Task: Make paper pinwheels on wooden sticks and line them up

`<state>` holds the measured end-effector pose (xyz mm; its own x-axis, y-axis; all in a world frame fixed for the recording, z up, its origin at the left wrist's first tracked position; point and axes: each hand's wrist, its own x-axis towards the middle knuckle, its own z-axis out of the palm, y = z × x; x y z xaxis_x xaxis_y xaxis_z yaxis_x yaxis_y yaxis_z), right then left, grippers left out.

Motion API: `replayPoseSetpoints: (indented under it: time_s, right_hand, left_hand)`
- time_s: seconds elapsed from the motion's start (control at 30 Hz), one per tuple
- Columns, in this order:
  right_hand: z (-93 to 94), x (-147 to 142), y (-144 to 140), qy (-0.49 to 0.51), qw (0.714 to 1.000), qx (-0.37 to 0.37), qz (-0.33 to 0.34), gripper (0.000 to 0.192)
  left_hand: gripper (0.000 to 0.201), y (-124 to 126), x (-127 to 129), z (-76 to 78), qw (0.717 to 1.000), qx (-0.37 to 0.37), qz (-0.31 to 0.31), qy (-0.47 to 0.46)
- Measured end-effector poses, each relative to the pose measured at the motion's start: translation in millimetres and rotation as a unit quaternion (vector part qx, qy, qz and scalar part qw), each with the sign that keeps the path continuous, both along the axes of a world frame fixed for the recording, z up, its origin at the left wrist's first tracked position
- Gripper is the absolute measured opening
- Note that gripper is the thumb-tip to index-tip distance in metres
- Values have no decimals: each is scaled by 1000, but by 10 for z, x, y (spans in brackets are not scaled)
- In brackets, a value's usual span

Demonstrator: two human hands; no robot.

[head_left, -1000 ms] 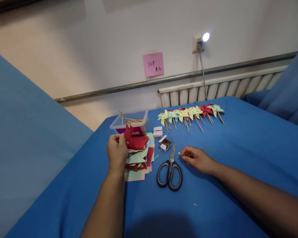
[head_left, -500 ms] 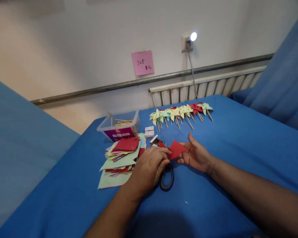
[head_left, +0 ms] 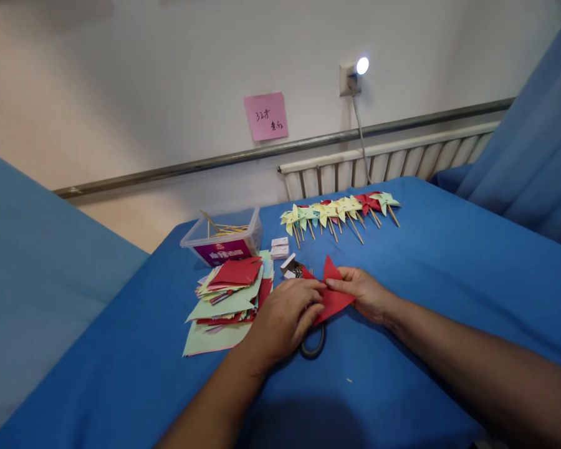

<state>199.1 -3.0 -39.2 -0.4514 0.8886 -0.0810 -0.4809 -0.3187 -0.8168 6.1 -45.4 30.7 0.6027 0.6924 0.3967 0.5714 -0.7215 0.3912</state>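
Blue table point(head_left: 449, 274) is covered with paper stack point(head_left: 229, 296) at left. Red paper piece point(head_left: 331, 293) is pinched between left hand point(head_left: 285, 318) and right hand point(head_left: 367, 293), fingers closed on it. Scissors point(head_left: 314, 346) are mostly hidden below, probably lying flat.

a: what lies left of the fingers?
b: a paper stack point(head_left: 227, 296), with a tub of sticks point(head_left: 224, 238) beyond it.
a: and past the fingers?
b: a pinwheel row point(head_left: 339, 211); scissors point(head_left: 314, 343) sit beneath.
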Motion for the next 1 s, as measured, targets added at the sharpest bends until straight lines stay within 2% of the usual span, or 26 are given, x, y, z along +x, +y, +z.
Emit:
replayPoseSetpoints:
  time_s: [0.1,0.17,0.23,0.3,0.4,0.5,0.6,0.67,0.8,0.93,1.0]
  right_hand:
    - [13,10,35,14,999,5,-42,30]
    - [40,23,48,19,998,9,-64,29]
    - [74,35,46,25,997,11,-75,27]
    - [102,42,32,33,997,12,-68,27]
    - [120,43,-2,52,998,3,-35,28]
    - [111,36,-39,72,997,-7,-3,25]
    - [93,29,-76,84,996,-14,28,24]
    - [85,24,-96,85,995,-20,46,26]
    - [79,12,-114,76,995,-24,54,29]
    - [71,-12,-113,70,996,-12,56,33]
    - [59,-26,-113,64,997,1,51,33]
  left_hand:
    - [19,22,-24,-32,992,16,88,-87]
    - [22,53,-34,-73,976,-3,152,-156]
    - [26,89,-31,-119,950,-66,195,-234]
    - [33,118,-10,-161,917,-143,212,-307]
    - [42,137,42,-207,876,-238,198,-370]
    - [52,132,100,-237,854,-301,171,-388]
    - [58,124,146,-248,836,-333,165,-404]
    - [53,116,163,-237,825,-354,153,-412]
    - [28,97,150,-193,799,-399,157,-421]
    - [27,104,98,-179,768,-423,154,-455]
    - [29,112,81,-179,763,-418,158,-467]
